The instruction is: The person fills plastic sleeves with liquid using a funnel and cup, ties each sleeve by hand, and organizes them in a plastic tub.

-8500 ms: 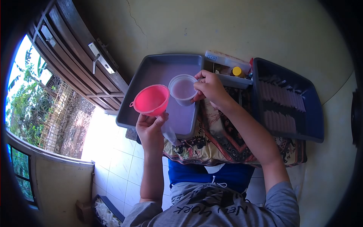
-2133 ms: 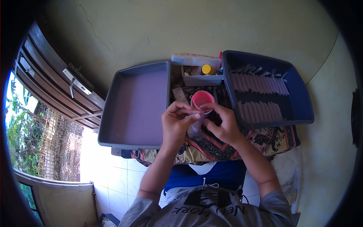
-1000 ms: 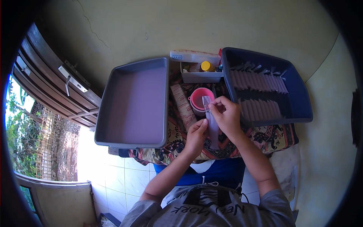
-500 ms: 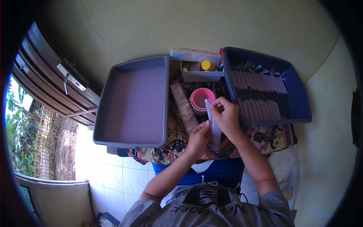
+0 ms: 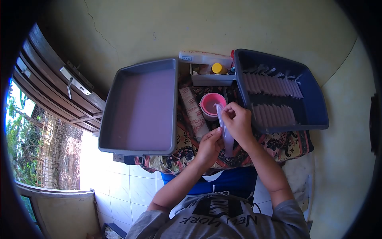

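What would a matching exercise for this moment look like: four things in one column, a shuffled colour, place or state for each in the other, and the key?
Things
1. slim bag
2. funnel
3. round cap
4. filled pouches

Colour, place or state
A. yellow
B. lying in two rows
C. pink
D. held by the left hand and the right hand

Pairs: 1-D, 2-C, 3-A, 4-B

A brown panelled wooden door [image 5: 47, 85] with a silver metal handle plate [image 5: 75, 81] stands open beside a pale plastered wall [image 5: 238, 24] bearing a thin dark crack [image 5: 95, 26]; also, green leafy foliage [image 5: 20, 155] and tan lattice fence [image 5: 47, 159] outdoors; white floor tiles [image 5: 119, 185]; small grey rectangular box [image 5: 213, 81] holding a yellow-capped container [image 5: 218, 68].
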The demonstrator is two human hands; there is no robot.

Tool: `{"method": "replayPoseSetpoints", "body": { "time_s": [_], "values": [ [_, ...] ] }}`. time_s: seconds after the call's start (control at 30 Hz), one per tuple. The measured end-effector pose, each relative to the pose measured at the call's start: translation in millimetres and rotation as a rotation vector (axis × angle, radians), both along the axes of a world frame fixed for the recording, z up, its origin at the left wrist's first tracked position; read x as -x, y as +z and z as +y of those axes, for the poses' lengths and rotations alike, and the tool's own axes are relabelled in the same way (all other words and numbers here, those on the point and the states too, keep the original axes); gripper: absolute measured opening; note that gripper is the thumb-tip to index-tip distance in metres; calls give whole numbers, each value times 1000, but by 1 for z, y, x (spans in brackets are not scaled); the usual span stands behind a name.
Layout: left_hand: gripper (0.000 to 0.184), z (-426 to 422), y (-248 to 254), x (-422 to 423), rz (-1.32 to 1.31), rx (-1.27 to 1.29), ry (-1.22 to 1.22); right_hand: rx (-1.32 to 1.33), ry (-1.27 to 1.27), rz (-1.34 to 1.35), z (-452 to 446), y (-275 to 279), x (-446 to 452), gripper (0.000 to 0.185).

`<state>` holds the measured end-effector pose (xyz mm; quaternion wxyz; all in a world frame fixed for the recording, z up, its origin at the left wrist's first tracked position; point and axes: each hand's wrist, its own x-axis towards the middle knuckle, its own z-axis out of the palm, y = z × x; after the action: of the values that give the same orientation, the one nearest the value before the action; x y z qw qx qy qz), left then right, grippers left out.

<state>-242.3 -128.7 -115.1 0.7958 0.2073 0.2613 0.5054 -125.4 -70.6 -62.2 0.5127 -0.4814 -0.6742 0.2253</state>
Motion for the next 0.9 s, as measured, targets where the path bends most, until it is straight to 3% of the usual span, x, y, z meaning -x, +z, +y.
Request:
{"method": "replayPoseSetpoints", "body": {
  "time_s": [0.3,0.5,0.67,0.77,0.9],
  "values": [
    [29,0,2,3,27,-13,-1,13,9,19,-7,5,-2,8],
    [31,2,15,13,70,-108,56,140,215,279,-24,20,-13,6],
    [33,4,39,20,195,-319,106,59,298,333,-36,44,-17,8],
    [31,13,40,17,261,-425,258,-4,275,286,-33,49,-19,9],
    [28,22,33,20,358,-481,260,-84,244,241,-26,52,-18,8]
  ]
}}
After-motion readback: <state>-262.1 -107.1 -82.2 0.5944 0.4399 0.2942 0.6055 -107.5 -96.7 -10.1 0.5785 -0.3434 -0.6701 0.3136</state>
